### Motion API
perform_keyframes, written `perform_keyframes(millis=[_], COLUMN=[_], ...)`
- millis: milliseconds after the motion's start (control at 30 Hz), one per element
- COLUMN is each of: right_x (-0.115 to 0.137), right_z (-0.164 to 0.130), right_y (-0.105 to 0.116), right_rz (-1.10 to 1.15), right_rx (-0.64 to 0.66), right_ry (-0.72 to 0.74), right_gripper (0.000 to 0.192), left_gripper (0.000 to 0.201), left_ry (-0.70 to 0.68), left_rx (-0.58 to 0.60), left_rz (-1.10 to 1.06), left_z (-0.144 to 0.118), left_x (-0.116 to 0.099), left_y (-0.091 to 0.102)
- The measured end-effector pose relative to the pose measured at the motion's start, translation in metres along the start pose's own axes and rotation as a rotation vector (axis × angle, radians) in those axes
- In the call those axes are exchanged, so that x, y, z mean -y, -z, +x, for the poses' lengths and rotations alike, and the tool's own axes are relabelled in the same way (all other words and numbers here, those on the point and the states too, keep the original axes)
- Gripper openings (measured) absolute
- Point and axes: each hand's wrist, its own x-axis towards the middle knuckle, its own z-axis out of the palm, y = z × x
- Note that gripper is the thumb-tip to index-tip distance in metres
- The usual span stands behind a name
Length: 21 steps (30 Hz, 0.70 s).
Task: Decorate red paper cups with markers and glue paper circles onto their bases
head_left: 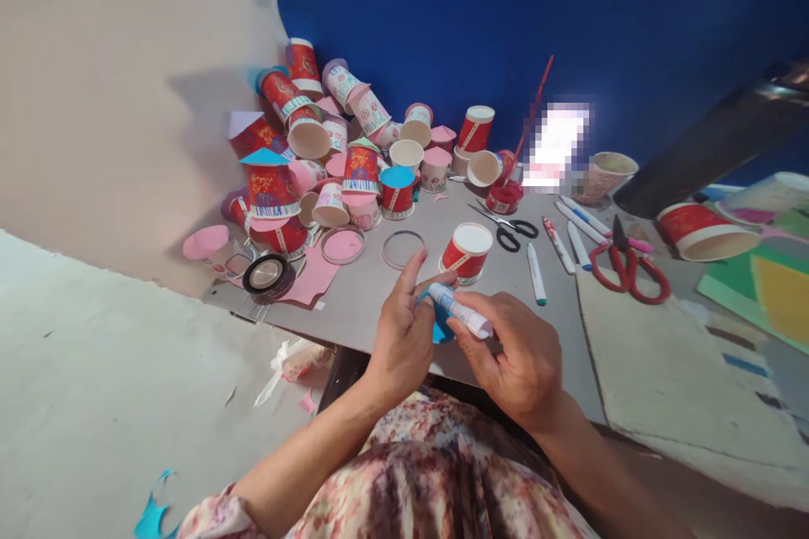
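Observation:
My right hand point(522, 349) is closed around a white glue stick point(460, 312), tilted with its far end against blue paper. That blue paper point(442, 327) is pinched in my left hand point(408, 328), whose thumb points up; the glue stick and fingers cover part of the sheet. Just beyond my hands, a red paper cup point(466, 253) stands upside down with its white base on top. A metal ring point(404, 250) lies on the table by my left thumb.
Decorated paper cups point(271, 185) are piled against the wall at the left. Black-handled scissors point(507, 229), several markers point(559, 244) and red-handled scissors point(629, 269) lie to the right. A tape roll point(268, 275) sits near the left table edge, beside pink paper point(313, 280).

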Motion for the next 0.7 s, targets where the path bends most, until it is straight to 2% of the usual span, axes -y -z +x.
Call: perform_keyframes(millis=[167, 400, 567, 700], right_x=[-0.002, 0.003, 0.001, -0.002], right_z=[-0.001, -0.001, -0.004, -0.003], right_y=[0.001, 0.012, 0.003, 0.003], right_rz=[-0.129, -0.076, -0.083, -0.137], right_rx=[0.029, -0.028, -0.001, -0.023], right_ry=[-0.002, -0.029, -0.013, -0.072], right_gripper=[0.020, 0.021, 0.016, 0.011], left_gripper=[0.071, 0.076, 0.080, 0.079], left_ry=[-0.039, -0.057, -0.077, -0.100], left_rx=[-0.029, -0.068, -0.060, -0.064], left_rz=[0.048, 0.026, 0.040, 0.061], left_z=[-0.001, -0.001, -0.005, -0.005], left_x=[0.002, -0.003, -0.003, 0.003], left_y=[-0.003, -0.006, -0.010, -0.010])
